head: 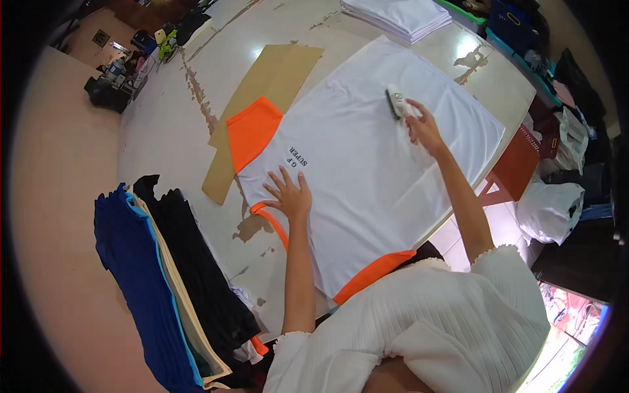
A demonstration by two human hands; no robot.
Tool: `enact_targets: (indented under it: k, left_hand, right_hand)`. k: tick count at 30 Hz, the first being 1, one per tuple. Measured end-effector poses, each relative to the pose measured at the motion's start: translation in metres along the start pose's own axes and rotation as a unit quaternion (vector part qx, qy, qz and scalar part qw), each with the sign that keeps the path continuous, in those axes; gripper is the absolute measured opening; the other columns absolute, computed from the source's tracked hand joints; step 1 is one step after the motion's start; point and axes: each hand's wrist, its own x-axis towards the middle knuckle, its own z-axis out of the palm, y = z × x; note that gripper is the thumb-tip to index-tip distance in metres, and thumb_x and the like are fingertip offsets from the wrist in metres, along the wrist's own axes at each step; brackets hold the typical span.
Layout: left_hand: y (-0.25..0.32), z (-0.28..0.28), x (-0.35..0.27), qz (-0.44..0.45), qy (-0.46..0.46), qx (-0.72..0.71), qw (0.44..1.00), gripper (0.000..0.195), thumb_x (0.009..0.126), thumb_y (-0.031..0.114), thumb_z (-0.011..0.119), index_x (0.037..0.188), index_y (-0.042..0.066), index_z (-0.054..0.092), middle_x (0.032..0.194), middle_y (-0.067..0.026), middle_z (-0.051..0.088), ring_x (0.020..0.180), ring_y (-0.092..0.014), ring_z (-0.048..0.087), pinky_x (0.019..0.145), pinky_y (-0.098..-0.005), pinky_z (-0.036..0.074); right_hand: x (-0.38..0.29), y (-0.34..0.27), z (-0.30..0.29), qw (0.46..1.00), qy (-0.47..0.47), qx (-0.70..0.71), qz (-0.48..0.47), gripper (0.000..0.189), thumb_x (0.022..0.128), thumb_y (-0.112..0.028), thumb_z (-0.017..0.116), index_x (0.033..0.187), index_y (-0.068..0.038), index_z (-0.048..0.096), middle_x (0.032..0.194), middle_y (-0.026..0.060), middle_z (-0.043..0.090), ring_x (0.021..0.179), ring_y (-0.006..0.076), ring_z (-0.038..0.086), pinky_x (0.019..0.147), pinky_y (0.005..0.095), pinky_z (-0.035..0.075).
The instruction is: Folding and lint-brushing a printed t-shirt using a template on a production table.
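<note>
A white T-shirt with orange sleeves and an orange neckband lies spread flat before me, with black lettering near its collar. Spread fingers of my left hand rest on the shirt just below the lettering and beside the neckband. My right hand grips the handle of a white brush over the shirt's lower part; its dark bristles face left. Whether the bristles touch the cloth I cannot tell. Brown cardboard lies partly under the far orange sleeve.
Folded white cloth is stacked at the table's far edge. Blue, cream and black garments lie at the left. The worn tabletop has peeled patches. At the right stand a red-brown stool, white plastic bags and bins with goods.
</note>
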Motion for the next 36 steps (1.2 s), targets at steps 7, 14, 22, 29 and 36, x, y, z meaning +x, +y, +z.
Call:
enact_targets:
  k: [7,14,22,29,36]
  left_hand:
    - [-0.001,0.002,0.002,0.002,-0.001,0.0,1.0,0.061,0.086,0.05,0.03,0.137,0.018,0.019,0.144,-0.0125,0.007,0.13,-0.041,0.002,0.094,-0.0659,-0.001]
    - [-0.002,0.006,0.004,-0.005,0.015,0.004,1.0,0.062,0.085,0.049,0.036,0.137,0.019,0.021,0.144,-0.0092,0.008,0.131,-0.038,0.004,0.096,-0.0637,-0.001]
    - [-0.006,0.006,0.008,-0.015,-0.019,0.002,1.0,0.057,0.087,0.045,0.034,0.137,0.021,0.019,0.144,-0.0087,0.008,0.131,-0.035,0.003,0.097,-0.0622,-0.003]
    - [-0.007,0.0,0.028,-0.114,-0.097,-0.016,0.989,0.063,0.084,0.044,0.043,0.137,0.018,0.021,0.143,-0.0117,0.011,0.131,-0.034,0.005,0.102,-0.0542,0.004]
    - [0.092,0.018,0.091,-0.025,-0.052,-0.157,0.986,0.066,0.076,0.039,0.052,0.135,0.026,0.024,0.143,-0.0113,0.011,0.131,-0.035,0.005,0.099,-0.0607,0.003]
  right_hand:
    - [-0.012,0.01,0.006,0.959,-0.254,-0.051,0.115,0.045,0.08,-0.017,0.056,0.123,-0.018,0.043,0.071,0.0025,0.049,0.047,0.0069,0.04,0.041,0.0214,0.036]
    - [0.035,-0.014,-0.068,1.0,0.002,0.004,0.012,0.043,0.083,-0.016,0.052,0.125,-0.013,0.04,0.068,0.0031,0.048,0.043,0.0071,0.043,0.036,0.0212,0.037]
    - [0.058,-0.024,-0.084,0.959,-0.252,-0.068,0.114,0.042,0.082,-0.016,0.055,0.123,-0.018,0.044,0.066,-0.0001,0.047,0.046,0.0049,0.04,0.038,0.0208,0.033]
    - [0.111,-0.051,-0.158,0.998,0.033,-0.036,0.05,0.044,0.082,-0.012,0.053,0.123,-0.009,0.038,0.069,0.0044,0.048,0.041,0.0079,0.042,0.034,0.0222,0.036]
    - [0.101,-0.035,-0.029,0.95,-0.312,-0.01,0.019,0.039,0.081,-0.011,0.054,0.119,-0.014,0.043,0.068,0.0045,0.05,0.04,0.0089,0.044,0.035,0.0246,0.037]
